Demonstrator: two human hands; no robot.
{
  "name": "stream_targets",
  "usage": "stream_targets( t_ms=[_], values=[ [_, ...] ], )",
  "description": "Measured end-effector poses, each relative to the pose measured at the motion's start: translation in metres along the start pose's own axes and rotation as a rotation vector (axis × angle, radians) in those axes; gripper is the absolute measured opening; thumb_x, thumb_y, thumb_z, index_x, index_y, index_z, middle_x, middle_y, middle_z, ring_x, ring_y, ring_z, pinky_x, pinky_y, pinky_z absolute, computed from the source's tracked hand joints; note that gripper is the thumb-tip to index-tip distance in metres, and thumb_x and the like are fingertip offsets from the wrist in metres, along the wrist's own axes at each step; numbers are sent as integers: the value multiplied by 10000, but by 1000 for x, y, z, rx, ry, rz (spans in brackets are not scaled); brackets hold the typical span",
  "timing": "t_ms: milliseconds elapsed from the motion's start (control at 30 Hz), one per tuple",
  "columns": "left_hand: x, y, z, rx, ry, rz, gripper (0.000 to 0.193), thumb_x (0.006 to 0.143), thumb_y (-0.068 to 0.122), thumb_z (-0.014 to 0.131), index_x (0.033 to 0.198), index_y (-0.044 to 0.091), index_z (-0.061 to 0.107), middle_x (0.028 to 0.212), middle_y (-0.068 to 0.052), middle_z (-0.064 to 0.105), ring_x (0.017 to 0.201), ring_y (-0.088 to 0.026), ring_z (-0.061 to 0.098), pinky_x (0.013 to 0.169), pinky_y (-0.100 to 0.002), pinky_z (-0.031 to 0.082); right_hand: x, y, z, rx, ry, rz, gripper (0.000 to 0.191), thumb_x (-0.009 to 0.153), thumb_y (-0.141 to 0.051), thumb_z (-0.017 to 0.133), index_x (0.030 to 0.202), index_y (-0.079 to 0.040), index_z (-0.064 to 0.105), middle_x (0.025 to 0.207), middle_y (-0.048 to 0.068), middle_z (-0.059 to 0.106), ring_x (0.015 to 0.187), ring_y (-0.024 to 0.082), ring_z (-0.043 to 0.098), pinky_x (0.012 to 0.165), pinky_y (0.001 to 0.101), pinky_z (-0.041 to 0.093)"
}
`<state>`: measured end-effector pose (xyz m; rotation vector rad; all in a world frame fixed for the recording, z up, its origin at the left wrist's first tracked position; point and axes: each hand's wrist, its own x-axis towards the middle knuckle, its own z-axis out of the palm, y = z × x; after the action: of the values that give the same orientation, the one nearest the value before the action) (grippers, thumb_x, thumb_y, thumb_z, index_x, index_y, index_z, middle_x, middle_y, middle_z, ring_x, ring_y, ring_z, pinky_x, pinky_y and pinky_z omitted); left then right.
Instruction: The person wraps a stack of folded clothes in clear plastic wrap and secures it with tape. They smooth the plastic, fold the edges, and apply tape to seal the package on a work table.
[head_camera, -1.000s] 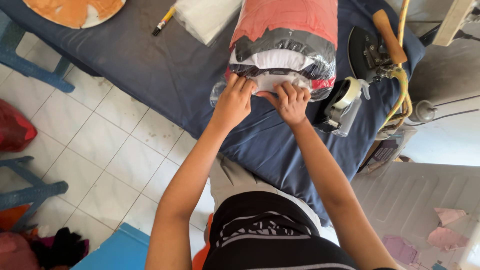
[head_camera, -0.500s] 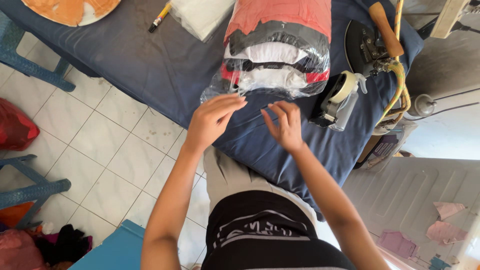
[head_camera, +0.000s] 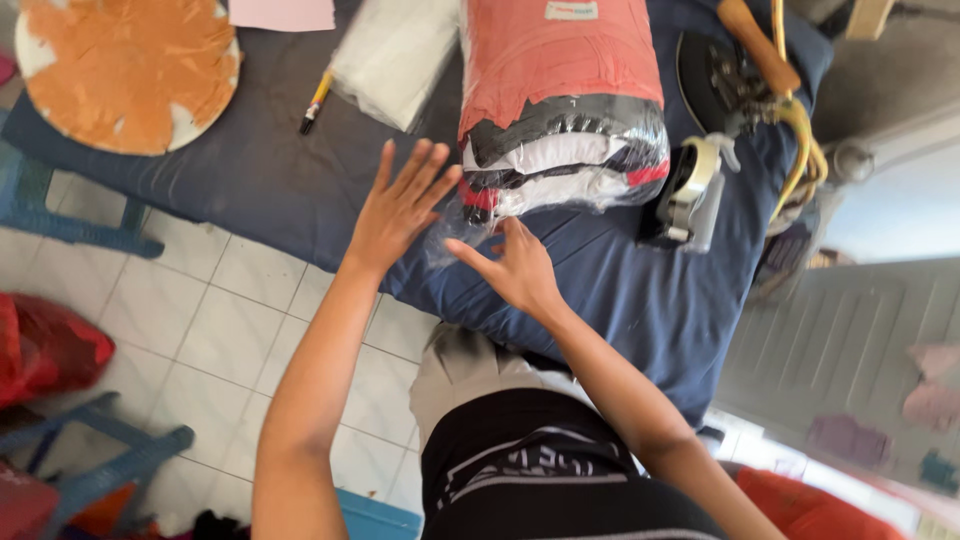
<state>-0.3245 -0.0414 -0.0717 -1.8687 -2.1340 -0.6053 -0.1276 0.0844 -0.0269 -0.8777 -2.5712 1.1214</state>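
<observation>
Both hands open at the near end of a plastic-wrapped clothing bundle (head_camera: 560, 110).
Left hand (head_camera: 400, 205) and right hand (head_camera: 515, 265) lay flat, fingers spread, gripping nothing, on the blue-covered surface (head_camera: 250, 190); tape dispenser (head_camera: 690, 185) sat beside.

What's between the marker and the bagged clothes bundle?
In the head view, a flat clear plastic packet lies between the marker and the bagged clothes bundle.

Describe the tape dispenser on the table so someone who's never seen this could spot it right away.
Start at the table covered in dark blue cloth. Right of the clear-wrapped bundle of folded clothes, just below the iron, stands the tape dispenser. It is the only white-and-black piece holding a pale roll.
</observation>
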Motion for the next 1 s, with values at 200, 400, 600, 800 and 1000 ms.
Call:
stream_targets(
  t_ms=[200,400,600,800,1000],
  values=[
    [51,-15,24,524,124,451,976,1015,355,721,1727,288,58,1814,59,14,1666,-145,20,1296,-623,47,10,19,37,-80,157,-50,233,1085,-201,596,1084,31,622,990,189,695,917,359,697,785,426,551],
    [79,-25,18,442,66,646,1207,745,521,791,1729,383,106,1782,122,61,1634,-148,25,1242,-620,80,-8,22,34,797,209,47,356,1061,-129,522,1373,23,447,1248,107,601,1103,173,704,841,347,613],
    [86,-21,16,330,9,671,1212,698,467,840,1708,357,179,1761,146,45,1611,-178,-27,1246,-604,117,-1,-7,54,89,379,144,746,879,-172,791,1405,76,324,1220,251,544,897,366,691,683,411,567],
    [79,-18,4,600,106,763,1218,655,522,746,1718,337,181,1763,112,36,1594,-164,-31,1220,-572,-28,-11,14,72,-1,427,-9,220,1021,19,570,1227,-23,505,1017,196,654,879,369,721,763,372,571],
    [80,10,19,393,273,689,906,959,573,597,1724,268,220,1739,42,271,1608,-118,158,1301,-484,-66,-25,4,56,591,490,186,230,1061,-99,619,1227,25,519,1045,139,766,928,160,746,781,282,596]
  ],
)
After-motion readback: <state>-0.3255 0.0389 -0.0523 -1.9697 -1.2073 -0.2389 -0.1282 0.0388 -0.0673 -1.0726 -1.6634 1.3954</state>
